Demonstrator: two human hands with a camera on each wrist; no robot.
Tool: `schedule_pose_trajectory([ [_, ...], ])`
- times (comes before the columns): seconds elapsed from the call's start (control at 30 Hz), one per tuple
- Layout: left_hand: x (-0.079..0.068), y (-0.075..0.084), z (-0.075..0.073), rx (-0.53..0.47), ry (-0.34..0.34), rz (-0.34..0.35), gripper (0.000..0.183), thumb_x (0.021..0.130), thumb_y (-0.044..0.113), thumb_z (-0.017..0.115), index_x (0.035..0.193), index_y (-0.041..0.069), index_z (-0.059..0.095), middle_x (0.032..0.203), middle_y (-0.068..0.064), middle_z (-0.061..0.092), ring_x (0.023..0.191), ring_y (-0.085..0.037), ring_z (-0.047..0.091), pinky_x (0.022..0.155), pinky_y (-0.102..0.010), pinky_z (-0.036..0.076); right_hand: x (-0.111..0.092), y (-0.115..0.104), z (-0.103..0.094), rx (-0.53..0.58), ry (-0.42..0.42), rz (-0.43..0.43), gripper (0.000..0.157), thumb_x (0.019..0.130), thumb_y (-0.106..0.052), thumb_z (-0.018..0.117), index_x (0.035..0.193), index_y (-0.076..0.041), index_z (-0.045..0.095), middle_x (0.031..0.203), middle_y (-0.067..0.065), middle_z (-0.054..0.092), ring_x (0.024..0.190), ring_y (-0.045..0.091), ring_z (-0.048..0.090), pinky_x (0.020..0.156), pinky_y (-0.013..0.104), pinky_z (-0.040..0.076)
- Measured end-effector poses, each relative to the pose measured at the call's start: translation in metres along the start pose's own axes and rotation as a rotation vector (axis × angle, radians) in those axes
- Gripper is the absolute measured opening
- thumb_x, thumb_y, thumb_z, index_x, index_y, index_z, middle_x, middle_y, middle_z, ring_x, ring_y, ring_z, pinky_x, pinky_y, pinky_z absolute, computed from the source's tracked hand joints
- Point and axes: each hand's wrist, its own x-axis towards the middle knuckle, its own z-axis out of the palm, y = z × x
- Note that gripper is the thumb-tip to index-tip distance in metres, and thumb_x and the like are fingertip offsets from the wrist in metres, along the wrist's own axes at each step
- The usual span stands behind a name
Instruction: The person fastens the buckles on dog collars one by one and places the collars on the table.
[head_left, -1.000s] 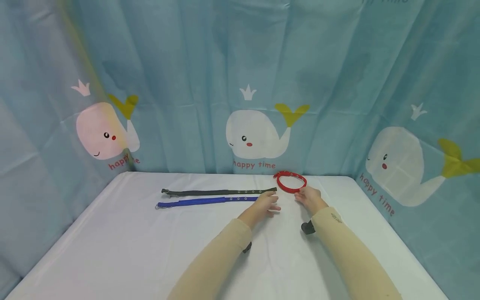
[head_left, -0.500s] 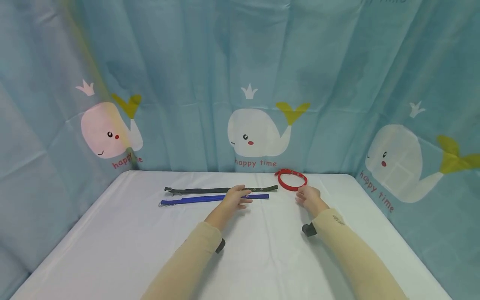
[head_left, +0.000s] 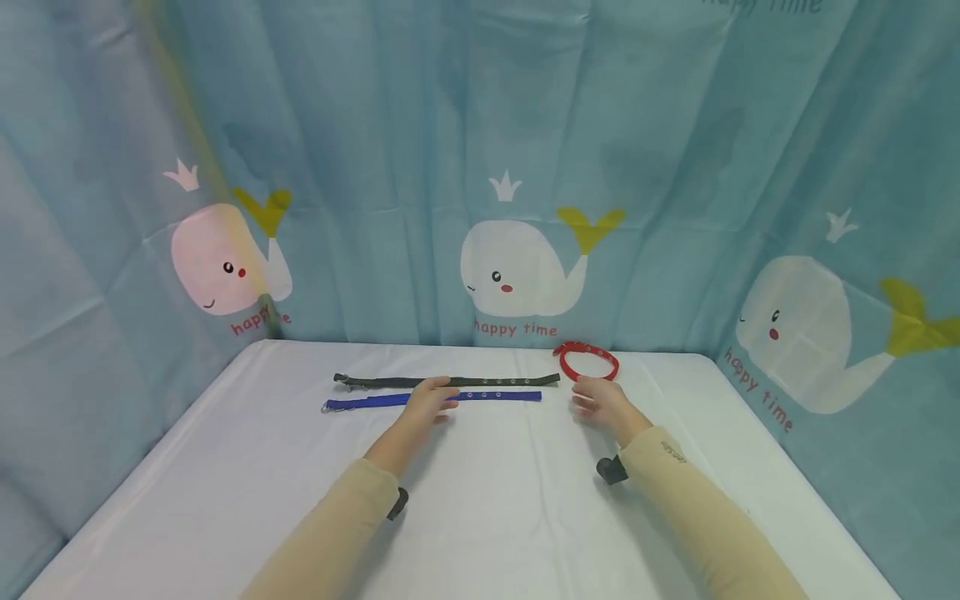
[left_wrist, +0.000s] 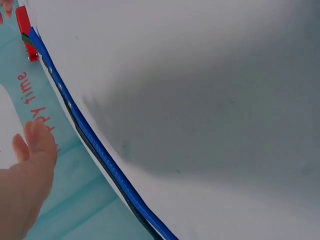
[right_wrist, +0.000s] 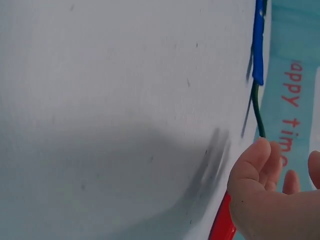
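Observation:
A red collar (head_left: 564, 361), looped into a ring, lies at the back right of the table. Left of it, a dark green collar (head_left: 390, 382) and a blue collar (head_left: 510, 396) are stretched out straight, one behind the other, with metal eyelets toward their right ends. My left hand (head_left: 424, 403) hovers over the middle of the blue collar, its fingers extended and holding nothing. Relaxed fingers of my right hand (head_left: 603, 400) hang just in front of the red collar's near edge. In the right wrist view this hand (right_wrist: 260, 185) partly covers the red collar (right_wrist: 223, 218).
A white cloth covers the table (head_left: 495, 517). Behind it and at both sides hangs a blue curtain (head_left: 375, 250) printed with whales. A dark wrist camera (head_left: 612, 471) sits under the right sleeve, another (head_left: 399, 503) under the left.
My left hand has moved left, from the blue collar's right end to over its middle. The right hand has drawn slightly left and off the red collar's edge. The collars stay in place.

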Motion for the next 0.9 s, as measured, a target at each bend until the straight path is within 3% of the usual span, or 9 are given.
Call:
schedule_pose_trajectory([
  [0.23, -0.009, -0.006, -0.033, 0.106, 0.102, 0.062, 0.045, 0.098, 0.016, 0.054, 0.137, -0.004, 0.046, 0.13, -0.023, 0.053, 0.112, -0.033, 0.057, 0.091, -0.045, 0.047, -0.007, 0.009, 0.016, -0.057, -0.038, -0.004, 0.048, 0.1, -0.014, 0.054, 0.146, -0.003, 0.041, 0.142, 0.02, 0.045, 0.125, 0.033, 0.047, 0.098, 0.037, 0.045],
  [0.5, -0.011, -0.006, -0.058, 0.058, 0.106, -0.003, 0.047, 0.101, 0.013, 0.046, 0.144, -0.003, 0.038, 0.141, -0.025, 0.044, 0.125, -0.036, 0.049, 0.103, -0.047, 0.04, -0.007, 0.015, 0.027, -0.07, -0.069, -0.001, 0.05, 0.099, -0.01, 0.056, 0.146, -0.002, 0.04, 0.143, 0.022, 0.044, 0.124, 0.033, 0.049, 0.097, 0.037, 0.046],
  [0.9, -0.019, -0.002, -0.096, 0.016, 0.16, -0.025, 0.049, 0.103, 0.015, 0.044, 0.148, -0.002, 0.032, 0.145, -0.023, 0.042, 0.123, -0.033, 0.051, 0.095, -0.038, 0.045, -0.002, 0.021, 0.039, -0.153, -0.032, 0.016, 0.053, 0.094, -0.004, 0.062, 0.143, -0.004, 0.042, 0.129, 0.022, 0.054, 0.109, 0.032, 0.058, 0.088, 0.035, 0.052],
])
